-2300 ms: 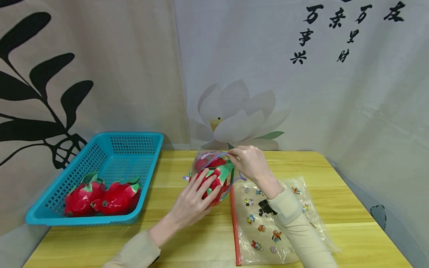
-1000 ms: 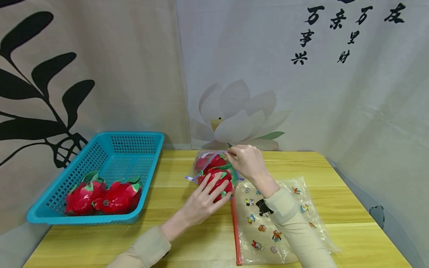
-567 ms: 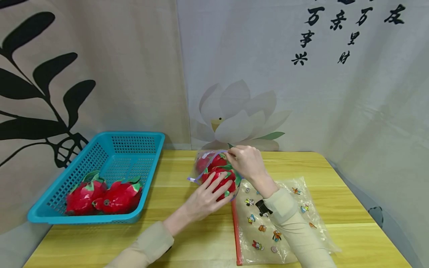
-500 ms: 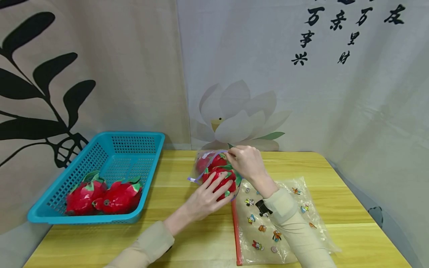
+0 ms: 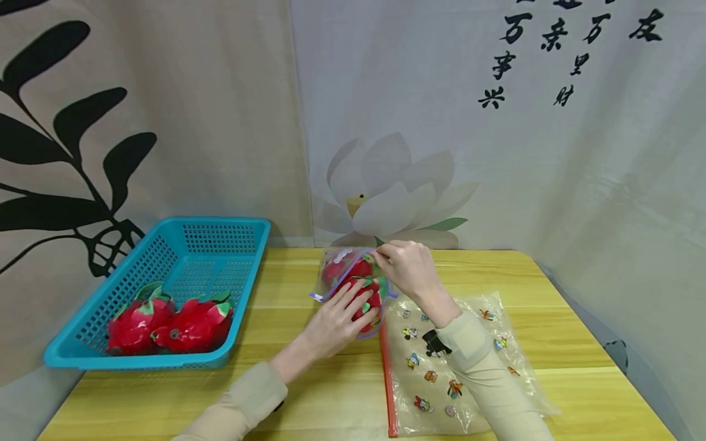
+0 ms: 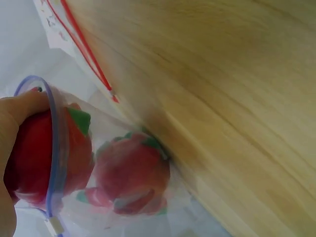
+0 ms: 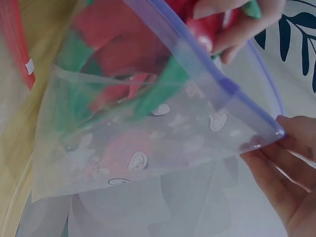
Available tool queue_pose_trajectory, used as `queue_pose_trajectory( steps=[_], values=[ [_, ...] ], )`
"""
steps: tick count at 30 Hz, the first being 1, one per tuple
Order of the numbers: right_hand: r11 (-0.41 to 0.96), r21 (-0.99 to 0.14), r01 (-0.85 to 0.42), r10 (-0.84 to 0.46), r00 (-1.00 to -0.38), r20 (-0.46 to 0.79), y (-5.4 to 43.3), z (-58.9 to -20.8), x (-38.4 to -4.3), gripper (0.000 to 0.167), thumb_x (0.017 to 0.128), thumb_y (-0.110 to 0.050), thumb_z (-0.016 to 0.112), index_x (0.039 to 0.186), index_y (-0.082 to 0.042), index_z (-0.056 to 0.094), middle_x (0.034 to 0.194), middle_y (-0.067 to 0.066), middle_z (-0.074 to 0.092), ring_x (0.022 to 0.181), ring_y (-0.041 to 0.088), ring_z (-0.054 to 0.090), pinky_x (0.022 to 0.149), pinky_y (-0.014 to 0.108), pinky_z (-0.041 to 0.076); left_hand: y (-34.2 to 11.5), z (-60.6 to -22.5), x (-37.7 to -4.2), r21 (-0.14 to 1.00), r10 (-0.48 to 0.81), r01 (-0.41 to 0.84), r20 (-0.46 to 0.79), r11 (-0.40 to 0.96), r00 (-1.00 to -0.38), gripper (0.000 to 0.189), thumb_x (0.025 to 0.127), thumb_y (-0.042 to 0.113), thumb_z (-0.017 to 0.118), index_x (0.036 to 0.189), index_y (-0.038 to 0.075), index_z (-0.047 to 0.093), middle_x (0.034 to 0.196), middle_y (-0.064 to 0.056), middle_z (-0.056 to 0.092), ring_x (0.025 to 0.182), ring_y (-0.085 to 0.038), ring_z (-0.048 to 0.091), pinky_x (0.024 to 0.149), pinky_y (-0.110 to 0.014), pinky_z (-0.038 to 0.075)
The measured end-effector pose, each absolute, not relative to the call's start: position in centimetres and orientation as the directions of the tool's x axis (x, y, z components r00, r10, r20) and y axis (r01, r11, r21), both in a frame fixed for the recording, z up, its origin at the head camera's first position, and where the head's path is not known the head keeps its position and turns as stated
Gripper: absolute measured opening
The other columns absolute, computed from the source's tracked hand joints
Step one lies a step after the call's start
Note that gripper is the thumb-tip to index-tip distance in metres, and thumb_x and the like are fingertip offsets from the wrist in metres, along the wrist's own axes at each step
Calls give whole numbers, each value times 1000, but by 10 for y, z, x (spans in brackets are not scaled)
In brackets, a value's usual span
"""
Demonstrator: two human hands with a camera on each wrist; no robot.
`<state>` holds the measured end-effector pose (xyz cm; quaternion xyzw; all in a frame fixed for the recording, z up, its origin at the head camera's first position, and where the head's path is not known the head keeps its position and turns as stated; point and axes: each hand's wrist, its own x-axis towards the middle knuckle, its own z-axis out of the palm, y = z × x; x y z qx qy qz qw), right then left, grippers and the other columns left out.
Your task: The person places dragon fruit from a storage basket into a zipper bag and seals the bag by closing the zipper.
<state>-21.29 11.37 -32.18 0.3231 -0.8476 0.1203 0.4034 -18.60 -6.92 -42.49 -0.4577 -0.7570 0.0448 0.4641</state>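
Note:
My left hand grips a red dragon fruit with green leaf tips, at the mouth of a clear zip bag. In the left wrist view the bag's purple zip edge crosses that fruit, which is partly inside. Deeper in the bag lies another dragon fruit. My right hand pinches the corner of the bag's zip edge between thumb and fingers, holding the mouth apart. The right wrist view shows this pinch, with the left fingertips on the fruit above.
On the left of the wooden table stands a blue perforated basket with two dragon fruits in its near end. A flat clear bag with cartoon prints and a red zip lies under the right forearm. A curtain hangs behind.
The left hand has shifted right and brought the dragon fruit into the bag's mouth. Most recently that hand has edged slightly down and left. The right hand has barely moved, still pinching the bag.

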Motion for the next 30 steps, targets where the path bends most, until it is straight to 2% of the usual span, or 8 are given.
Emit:
queue_pose_trajectory(
  steps=[6, 10, 13, 18, 24, 27, 30],
  values=[
    [757, 57, -650, -457, -467, 757, 116, -323, -212, 9, 79, -13, 75, 72, -7, 73, 59, 1, 66, 45, 14, 58, 42, 24, 45, -72, -430, -189, -489, 748, 643, 631, 590, -207, 55, 62, 43, 85, 107, 15, 67, 124, -13, 62, 118, -31, 59, 97, -37, 52],
    [761, 53, -646, -451, -469, 760, 118, -325, -213, 14, 80, -13, 74, 68, -7, 71, 54, 0, 60, 43, 14, 54, 42, 25, 43, -75, -429, -188, -477, 762, 653, 599, 588, -248, 56, 65, 43, 84, 110, 13, 67, 131, -16, 58, 119, -28, 58, 98, -34, 51],
    [762, 43, -646, -445, -474, 760, 119, -325, -213, 15, 80, -14, 74, 67, -8, 70, 53, 0, 59, 43, 13, 54, 43, 25, 43, -78, -429, -188, -488, 778, 654, 570, 578, -262, 52, 70, 37, 82, 112, 13, 67, 133, -17, 56, 121, -29, 57, 101, -34, 49],
    [759, 36, -651, -445, -476, 758, 120, -325, -213, 12, 80, -13, 74, 70, -8, 72, 57, 0, 64, 45, 13, 57, 44, 25, 46, -85, -429, -186, -531, 824, 662, 507, 530, -253, 44, 75, 21, 79, 117, 15, 66, 139, -13, 53, 128, -28, 52, 105, -35, 45],
    [761, 40, -648, -448, -480, 754, 122, -327, -214, 7, 80, -14, 75, 76, -7, 76, 64, 3, 70, 50, 16, 63, 46, 25, 49, -91, -427, -180, -603, 870, 646, 441, 468, -219, 41, 79, 18, 74, 119, 19, 66, 137, -7, 56, 129, -24, 52, 106, -35, 44],
    [759, 47, -649, -457, -480, 749, 121, -327, -213, 8, 81, -14, 74, 77, -8, 75, 64, 3, 70, 50, 16, 63, 45, 24, 48, -90, -427, -178, -627, 871, 621, 441, 471, -216, 35, 83, 16, 67, 118, 19, 66, 134, -6, 58, 127, -21, 54, 105, -33, 46],
    [755, 57, -653, -465, -472, 749, 121, -327, -213, 8, 81, -14, 73, 75, -8, 74, 62, 2, 68, 48, 15, 62, 44, 23, 47, -87, -429, -177, -637, 864, 598, 454, 486, -219, 32, 96, 7, 45, 118, 17, 66, 132, -6, 60, 125, -20, 56, 104, -32, 46]
  ],
)
